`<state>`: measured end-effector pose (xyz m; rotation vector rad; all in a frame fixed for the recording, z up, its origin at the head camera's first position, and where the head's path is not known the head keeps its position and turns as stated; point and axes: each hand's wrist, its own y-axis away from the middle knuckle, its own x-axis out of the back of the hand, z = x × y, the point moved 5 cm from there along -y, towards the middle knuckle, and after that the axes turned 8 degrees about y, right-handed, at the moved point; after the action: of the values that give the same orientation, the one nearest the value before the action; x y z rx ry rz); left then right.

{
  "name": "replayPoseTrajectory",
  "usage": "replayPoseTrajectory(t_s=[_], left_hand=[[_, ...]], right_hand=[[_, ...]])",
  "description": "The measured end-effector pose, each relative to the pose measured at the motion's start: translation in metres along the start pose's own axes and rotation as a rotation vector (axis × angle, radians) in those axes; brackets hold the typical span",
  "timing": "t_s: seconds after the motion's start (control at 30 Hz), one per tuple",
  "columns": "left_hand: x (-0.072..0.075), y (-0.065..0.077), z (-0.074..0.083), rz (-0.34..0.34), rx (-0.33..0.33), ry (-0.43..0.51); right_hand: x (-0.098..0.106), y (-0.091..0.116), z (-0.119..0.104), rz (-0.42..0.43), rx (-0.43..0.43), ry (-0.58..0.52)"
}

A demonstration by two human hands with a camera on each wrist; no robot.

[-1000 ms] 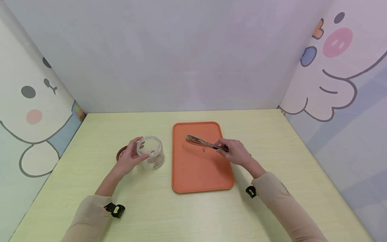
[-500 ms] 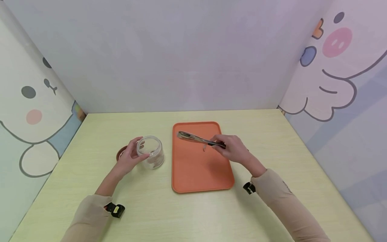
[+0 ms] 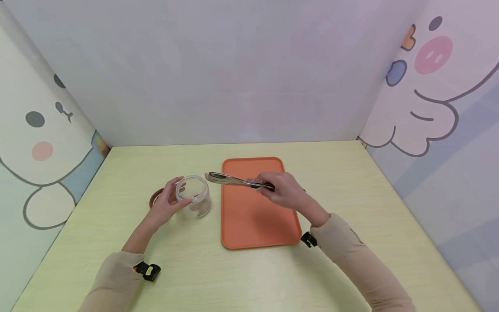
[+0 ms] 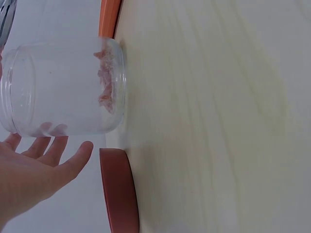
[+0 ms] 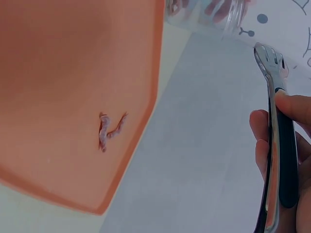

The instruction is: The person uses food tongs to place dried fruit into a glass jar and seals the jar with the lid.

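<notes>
My left hand (image 3: 163,209) grips a clear glass jar (image 3: 200,205) near its rim, thumb in front and fingers on the far side. The jar stands upright and uncovered, with several small reddish shrivelled pieces (image 4: 106,80) at its bottom in the left wrist view. My right hand (image 3: 282,190) holds metal serving tongs (image 3: 230,179) by their black handles. Their slotted tips hang in the air just right of the jar's mouth. A small pinkish bit shows at the tips. Two shrivelled pieces (image 5: 103,132) lie on the orange tray (image 3: 259,223), below the right hand.
A reddish-brown lid (image 4: 118,191) lies on the table left of the jar, partly behind the left hand. The tray sits mid-table, right of the jar. Grey and cartoon-printed panels (image 3: 241,78) stand round the pale wooden table (image 3: 249,281).
The right hand has carried the tongs leftward from over the tray to beside the jar's mouth. The left hand and the jar have kept their place.
</notes>
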<state>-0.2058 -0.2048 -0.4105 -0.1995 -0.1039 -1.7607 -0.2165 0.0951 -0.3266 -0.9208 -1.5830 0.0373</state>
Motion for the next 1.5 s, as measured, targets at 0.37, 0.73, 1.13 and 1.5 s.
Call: replayPoseTrajectory(t_s=[0.37, 0.73, 1.13, 1.5], left_hand=[[0.000, 0.001, 0.000, -0.012, -0.018, 0.015], [0.000, 0.002, 0.001, -0.015, -0.024, 0.016], [0.000, 0.001, 0.000, -0.007, -0.021, 0.005], [-0.002, 0.002, 0.002, -0.008, -0.022, 0.018]], right_hand=[[-0.012, -0.017, -0.014, -0.040, -0.002, -0.009], [-0.025, -0.019, -0.018, -0.062, -0.005, 0.014], [-0.013, -0.007, -0.003, -0.055, -0.061, -0.005], [0.008, 0.017, 0.026, -0.035, -0.150, 0.078]])
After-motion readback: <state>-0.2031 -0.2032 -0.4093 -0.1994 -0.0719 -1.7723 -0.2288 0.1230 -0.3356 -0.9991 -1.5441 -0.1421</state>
